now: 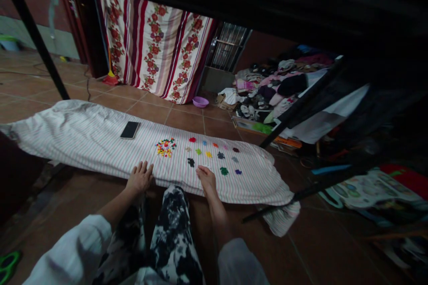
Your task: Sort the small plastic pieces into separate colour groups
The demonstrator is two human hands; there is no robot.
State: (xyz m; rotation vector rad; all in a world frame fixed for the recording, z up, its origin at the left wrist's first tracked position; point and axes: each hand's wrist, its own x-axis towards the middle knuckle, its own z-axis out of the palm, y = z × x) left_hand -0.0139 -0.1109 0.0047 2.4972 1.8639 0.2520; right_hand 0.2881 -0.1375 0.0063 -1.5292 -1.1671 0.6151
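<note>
My left hand (140, 178) rests palm down at the near edge of a striped white cloth (100, 142), fingers apart and touching nothing else. Just beyond it lies a heap of tiny multicoloured pieces (166, 147). My right hand (206, 177) lies on the cloth, with its fingers drawn together. A small black cluster (191, 162) sits close to its fingertips, and a green cluster (224, 171) lies to its right. Several other small coloured clusters stand in rows farther along. A black smartphone (130, 130) lies face up on the cloth, beyond my left hand.
Patterned trousers (174, 231) and a white sleeve (73, 249) fill the foreground. Brown floor tiles (143, 111) surround the cloth. Beyond stand a purple basin (200, 102), a heap of clothes (267, 93) and a floral curtain (154, 44). Dark furniture bars (301, 102) cross the upper right.
</note>
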